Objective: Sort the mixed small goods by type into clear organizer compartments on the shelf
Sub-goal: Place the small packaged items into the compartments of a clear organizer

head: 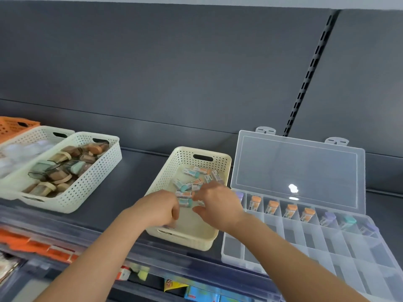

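A cream perforated basket (165,177) in the middle of the shelf holds several small sleeved erasers (197,171) with teal and orange ends. Both my hands are inside it. My left hand (159,208) has its fingers curled down next to a teal eraser (185,202); what it holds is hidden. My right hand (218,201) pinches a small eraser between thumb and fingers. To the right lies the clear organizer (290,238) with its lid (298,168) open against the back panel. Its far row holds orange (255,201), purple (329,216) and teal (349,221) erasers, one per compartment.
At the left stands a cream basket (91,182) of brown and green small items, with another cream basket (37,134) and an orange one (13,125) behind it. The organizer's nearer rows look bare. Below the shelf edge a lower shelf shows packaged goods (174,286).
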